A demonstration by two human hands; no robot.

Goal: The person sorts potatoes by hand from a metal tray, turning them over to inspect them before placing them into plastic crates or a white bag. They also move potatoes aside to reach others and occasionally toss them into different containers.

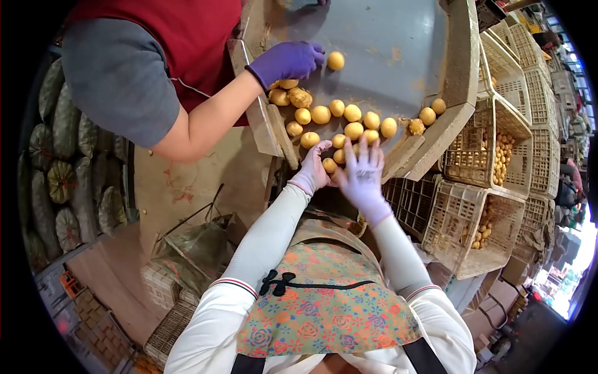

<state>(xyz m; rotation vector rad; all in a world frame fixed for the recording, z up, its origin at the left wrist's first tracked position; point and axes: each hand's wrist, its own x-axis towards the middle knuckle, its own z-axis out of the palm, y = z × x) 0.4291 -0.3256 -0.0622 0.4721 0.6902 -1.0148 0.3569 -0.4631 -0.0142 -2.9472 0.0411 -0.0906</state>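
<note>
Small yellow potatoes (321,115) lie loose in a band across the lower end of a grey sorting table (380,68). At the table's narrow opening, my left hand (311,169), in a pale lilac glove, is cupped with its fingers apart beside a potato (329,165). My right hand (363,179), gloved the same way, lies palm down over the opening. Its fingers are spread and reach the potatoes (354,131) at the near edge. What is under the right palm is hidden.
A co-worker's purple-gloved hand (288,62) reaches in from the left, near a lone potato (336,60). Plastic crates (473,227), some holding potatoes, stand stacked at the right. Filled sacks (65,124) are piled at far left. Raised boards (461,118) edge the table.
</note>
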